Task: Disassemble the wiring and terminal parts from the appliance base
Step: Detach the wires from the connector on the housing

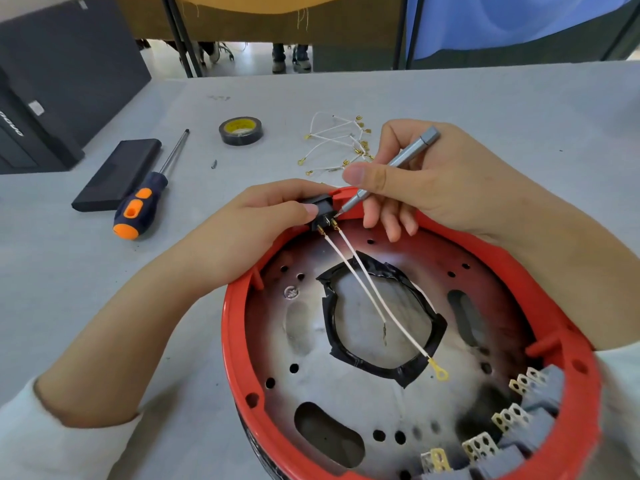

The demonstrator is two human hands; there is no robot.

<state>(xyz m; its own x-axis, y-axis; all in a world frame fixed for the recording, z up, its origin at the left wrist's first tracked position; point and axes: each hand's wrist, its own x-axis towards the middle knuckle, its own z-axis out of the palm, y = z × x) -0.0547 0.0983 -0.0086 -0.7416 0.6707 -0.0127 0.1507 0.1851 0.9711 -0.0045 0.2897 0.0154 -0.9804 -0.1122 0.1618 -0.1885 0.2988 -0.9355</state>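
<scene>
The red-rimmed appliance base [239, 358] lies upside down in front of me, its metal plate with holes and a taped central opening facing up. My left hand [263, 209] grips a black switch block [320, 213] set in the far rim. Two white wires [360, 275] run from its brass terminals down across the plate; one ends in a yellow ring lug [440, 372]. My right hand [426, 181] holds a thin grey precision screwdriver [388, 168], its tip at the right terminal of the block. Grey terminal blocks [533, 403] with perforated tabs sit along the near right rim.
On the grey table lie a pile of removed white wires with brass lugs [341, 140], a roll of black tape [240, 130], an orange-and-blue screwdriver [145, 202], a black flat case [117, 174] and a small screw [214, 163]. A dark box [52, 81] stands far left.
</scene>
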